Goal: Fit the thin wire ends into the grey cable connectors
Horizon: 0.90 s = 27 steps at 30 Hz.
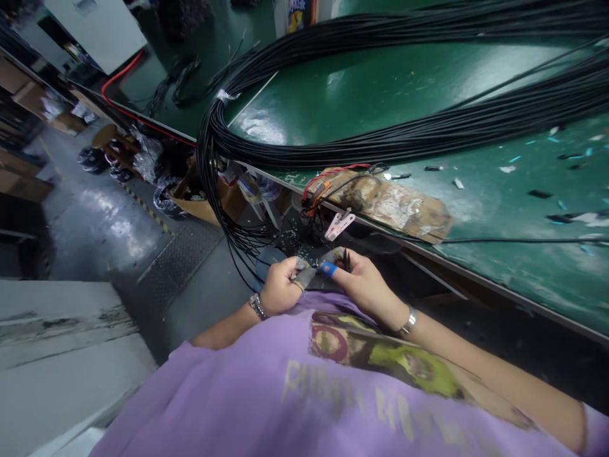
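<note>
A thick bundle of black cables (380,136) runs across the green table (371,89) and hangs over its left edge. Both my hands are close together below the table edge, in front of my purple shirt. My left hand (280,285) is closed, its grey-taped fingertips pinching the ends of several black cables. My right hand (361,282), with grey and blue tape on the fingers, is closed on a few cable ends as well. Each wrist wears a metal band.
A taped brown fixture (404,206) with red and orange wires sits on the table edge, with a pink clip (339,224) hanging below it. Small cut scraps litter the table at right. Boxes and cable coils stand on the floor at left.
</note>
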{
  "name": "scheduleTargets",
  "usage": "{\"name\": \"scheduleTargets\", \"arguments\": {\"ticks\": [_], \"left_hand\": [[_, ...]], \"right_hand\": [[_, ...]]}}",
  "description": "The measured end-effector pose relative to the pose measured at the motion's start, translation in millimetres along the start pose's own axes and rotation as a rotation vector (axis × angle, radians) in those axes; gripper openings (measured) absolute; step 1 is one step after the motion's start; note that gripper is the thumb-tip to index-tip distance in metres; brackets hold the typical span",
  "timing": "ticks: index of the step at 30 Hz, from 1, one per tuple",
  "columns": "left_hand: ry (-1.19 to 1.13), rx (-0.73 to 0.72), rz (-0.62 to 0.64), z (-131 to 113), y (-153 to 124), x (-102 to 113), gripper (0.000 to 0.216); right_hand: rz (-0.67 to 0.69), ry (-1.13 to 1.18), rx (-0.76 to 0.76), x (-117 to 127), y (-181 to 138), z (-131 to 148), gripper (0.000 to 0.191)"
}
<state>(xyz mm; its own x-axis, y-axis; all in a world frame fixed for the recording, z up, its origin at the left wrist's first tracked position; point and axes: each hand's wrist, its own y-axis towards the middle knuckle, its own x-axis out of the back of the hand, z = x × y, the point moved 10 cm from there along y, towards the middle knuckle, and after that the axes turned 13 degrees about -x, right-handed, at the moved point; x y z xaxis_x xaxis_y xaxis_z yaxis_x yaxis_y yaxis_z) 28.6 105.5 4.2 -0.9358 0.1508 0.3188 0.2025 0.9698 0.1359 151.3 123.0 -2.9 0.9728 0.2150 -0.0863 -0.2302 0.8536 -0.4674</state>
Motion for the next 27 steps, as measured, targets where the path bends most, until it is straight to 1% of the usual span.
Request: {"name": "scheduleTargets", "arguments": {"ticks": [5,8,10,12,15,16,17,18,20,21,22,25,26,27], "left_hand": [[-0.137,0.069,-0.004,8,-1,-7,0.037],[-0.171,0.132,-0.008,12,-2,-10,0.04],[-0.192,0.192,-0.015,16,-4,-11,0.041],[-0.213,0.241,-0.019,20,-6,-12,0.041],[-0.228,0.269,-0.017,21,-8,-13,0.041],[-0.237,0.276,-0.022,21,-8,-12,0.04],[-0.251,0.285,-0.029,21,-8,-12,0.04],[-0.269,0.294,-0.04,22,-8,-11,0.039],[-0.32,0.3,-0.071,23,-6,-9,0.039],[-0.348,0.299,-0.089,23,-6,-7,0.039],[-0.378,0.3,-0.105,24,-5,-6,0.039],[-0.458,0.331,-0.126,28,-6,-4,0.039],[-0.479,0.348,-0.121,30,-7,-5,0.039],[-0.501,0.366,-0.109,31,-8,-6,0.039]], "right_hand": [[-0.047,0.107,-0.068,2,1,-11,0.036],[-0.076,0.12,-0.088,4,2,-15,0.034],[-0.09,0.104,-0.075,5,2,-15,0.03],[-0.086,0.026,-0.024,4,0,-9,0.024],[-0.089,-0.242,0.159,-2,-9,13,0.011],[-0.069,-0.343,0.234,-8,-13,20,0.008],[-0.02,-0.43,0.3,-16,-18,26,0.008],[0.057,-0.495,0.351,-26,-23,29,0.008],[0.213,-0.563,0.392,-42,-31,29,0.006],[0.238,-0.577,0.386,-43,-32,28,0.006],[0.21,-0.59,0.372,-39,-31,27,0.01],[0.006,-0.664,0.318,-16,-23,26,0.02],[-0.033,-0.697,0.31,-11,-22,26,0.022],[-0.044,-0.728,0.309,-8,-21,25,0.024]]}}
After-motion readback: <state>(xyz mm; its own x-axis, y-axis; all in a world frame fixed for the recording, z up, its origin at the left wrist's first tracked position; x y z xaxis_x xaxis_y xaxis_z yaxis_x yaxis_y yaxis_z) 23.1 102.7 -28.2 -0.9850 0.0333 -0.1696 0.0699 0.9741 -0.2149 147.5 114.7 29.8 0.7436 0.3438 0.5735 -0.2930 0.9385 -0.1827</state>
